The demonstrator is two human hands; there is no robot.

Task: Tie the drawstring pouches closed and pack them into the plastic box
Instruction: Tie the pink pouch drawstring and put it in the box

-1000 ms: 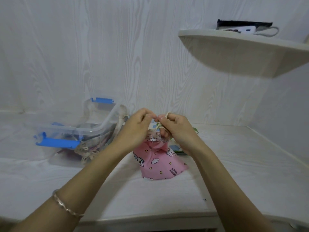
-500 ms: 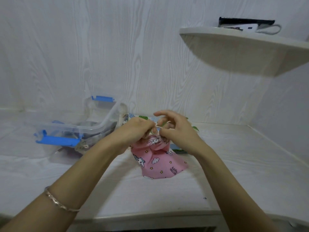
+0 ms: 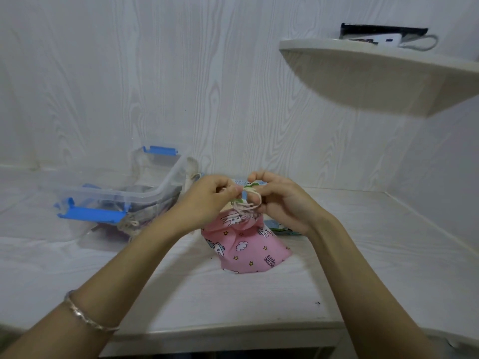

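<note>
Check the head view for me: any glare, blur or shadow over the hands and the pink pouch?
Head view: soft even light, no glare. The left hand, right hand and drawstring look slightly blurred; the pink pouch print is readable. Head view, upper right: the shelf underside is shaded.

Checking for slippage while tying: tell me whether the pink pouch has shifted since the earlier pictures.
No: the pink pouch sits at the same spot right of the plastic box.

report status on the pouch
Both busy: left hand and right hand pinch the cord over the pink pouch. Pouch upright on the desk, not boxed yet. Open box at left, nothing in the way.
</note>
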